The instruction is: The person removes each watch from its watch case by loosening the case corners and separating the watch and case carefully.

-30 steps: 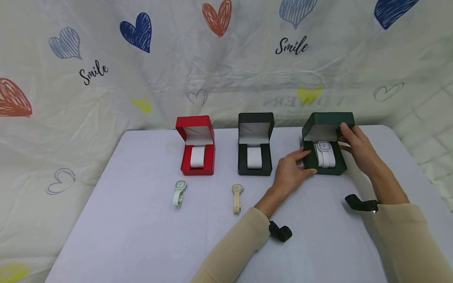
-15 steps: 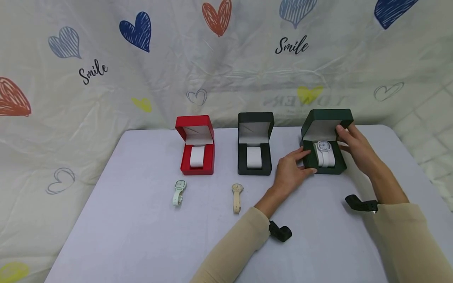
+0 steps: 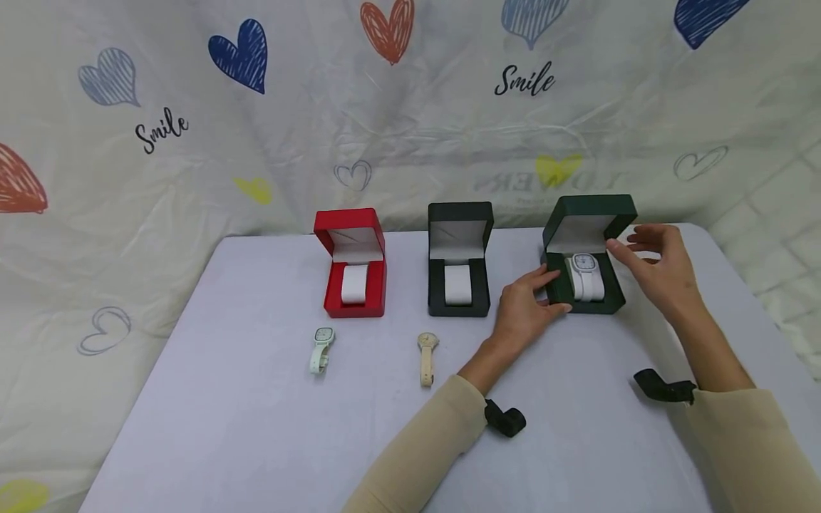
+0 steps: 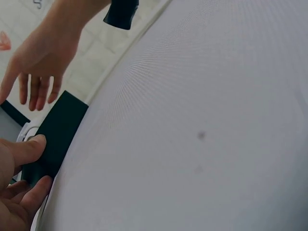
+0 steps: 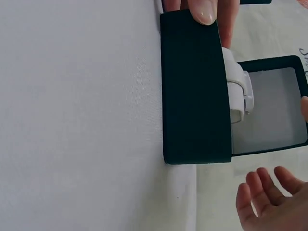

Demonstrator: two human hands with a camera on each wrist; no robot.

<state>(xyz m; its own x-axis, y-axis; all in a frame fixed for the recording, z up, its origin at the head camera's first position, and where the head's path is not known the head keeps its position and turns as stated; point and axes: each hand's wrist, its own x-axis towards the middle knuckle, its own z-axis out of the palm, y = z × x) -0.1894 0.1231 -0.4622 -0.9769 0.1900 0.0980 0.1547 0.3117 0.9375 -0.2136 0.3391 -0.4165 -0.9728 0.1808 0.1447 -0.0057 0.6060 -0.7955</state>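
Observation:
A dark green watch box [image 3: 612, 298] stands with its lid [image 3: 590, 206] raised at the right of the table. A white watch [image 3: 584, 263] sits in it, round a white cushion. My left hand [image 3: 521, 305] grips the base at its left end; in the right wrist view the thumb [image 5: 204, 10] lies on the front face. My right hand [image 3: 663, 274] is beside the lid's right edge, its thumb tip at or near that edge and its other fingers spread free. Whether the thumb touches is unclear.
Left of the green box stand a black watch box [image 3: 484, 288] and a red watch box [image 3: 380, 285], lids up, each with a white cushion. Before them lie a beige watch [image 3: 427, 356] and a pale mint watch [image 3: 321, 350]. A heart-printed sheet [image 3: 423, 107] hangs behind the table [image 3: 256, 427].
The green lid has tipped further back. My right hand has come away from holding the lid's edge, its fingers now out to the right. My left hand keeps its grip.

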